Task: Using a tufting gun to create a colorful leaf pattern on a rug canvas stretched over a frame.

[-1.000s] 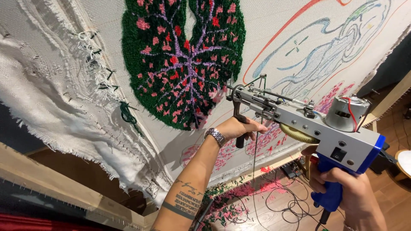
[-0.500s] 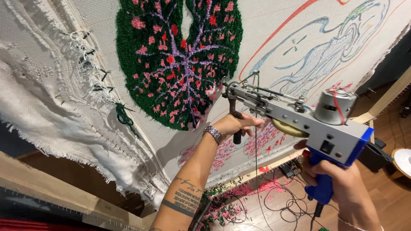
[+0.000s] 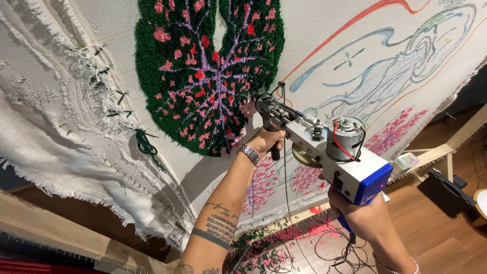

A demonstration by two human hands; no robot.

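Note:
I hold a grey and blue tufting gun (image 3: 324,149) with both hands. My left hand (image 3: 265,142), with a metal watch on the wrist, grips the black front handle under the gun. My right hand (image 3: 358,215) is closed on the blue rear grip. The gun's needle tip (image 3: 259,103) sits against the white backing cloth (image 3: 324,45), at the lower right edge of a dark green tufted leaf shape (image 3: 203,71) with pink spots and purple veins. A dark yarn strand (image 3: 287,187) hangs down from the gun.
Coloured line drawings (image 3: 406,61) and pink tufted patches (image 3: 395,132) cover the cloth to the right. A wooden frame (image 3: 456,139) edges the cloth. Frayed cloth (image 3: 61,152) hangs at the left. Yarn scraps and cables (image 3: 284,248) lie on the wooden floor.
The gun and both hands have moved left and closer to the cloth, bringing the needle tip up to the green leaf's lower right edge. The view shifted slightly.

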